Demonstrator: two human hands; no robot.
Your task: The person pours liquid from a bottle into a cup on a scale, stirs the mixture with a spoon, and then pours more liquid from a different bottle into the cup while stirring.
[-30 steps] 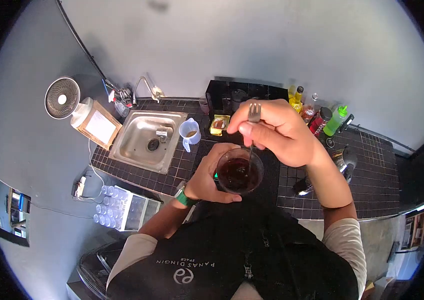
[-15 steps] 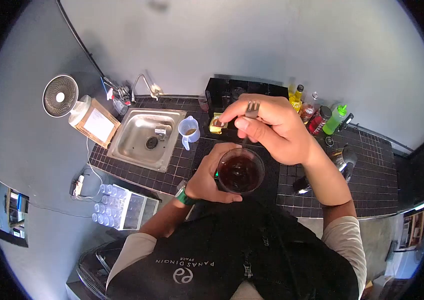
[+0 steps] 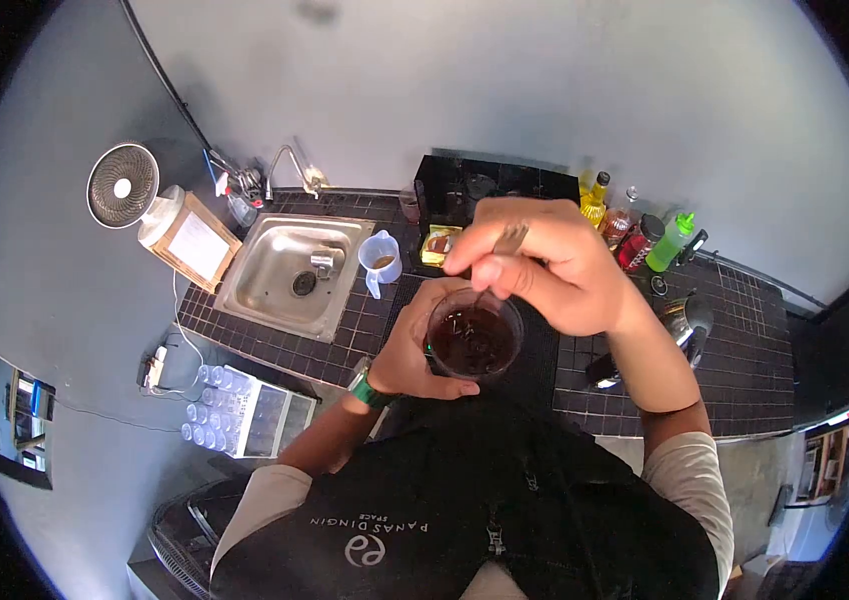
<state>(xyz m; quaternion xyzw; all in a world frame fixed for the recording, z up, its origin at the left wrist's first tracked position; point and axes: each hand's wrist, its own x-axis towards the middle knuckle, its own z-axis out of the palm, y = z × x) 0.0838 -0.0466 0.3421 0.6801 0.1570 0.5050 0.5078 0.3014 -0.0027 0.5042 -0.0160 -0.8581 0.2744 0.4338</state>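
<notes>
My left hand (image 3: 415,345) is wrapped round the side of a clear glass (image 3: 511,362) of dark brown liquid (image 3: 470,345). Over the glass, my right hand (image 3: 560,270) pinches a metal fork (image 3: 512,238) between thumb and fingers. Its tines point up, while its other end slants down into the liquid. Bubbles or glints show on the surface. Just beyond the glass lies a small yellow packet (image 3: 439,245). To the left of that stands a translucent measuring jug (image 3: 379,256) with a little brownish liquid in it.
A steel sink (image 3: 265,240) with a faucet (image 3: 290,165) is at the left. Sauce and syrup bottles (image 3: 635,245) line the wall at right, near a metal kettle (image 3: 685,322). A fan (image 3: 125,187) stands far left, above a rack of plastic cups (image 3: 220,410).
The fork has tilted over and swung slightly right at its top, with my right hand turning a little. The glass has shifted slightly left and up in view.
</notes>
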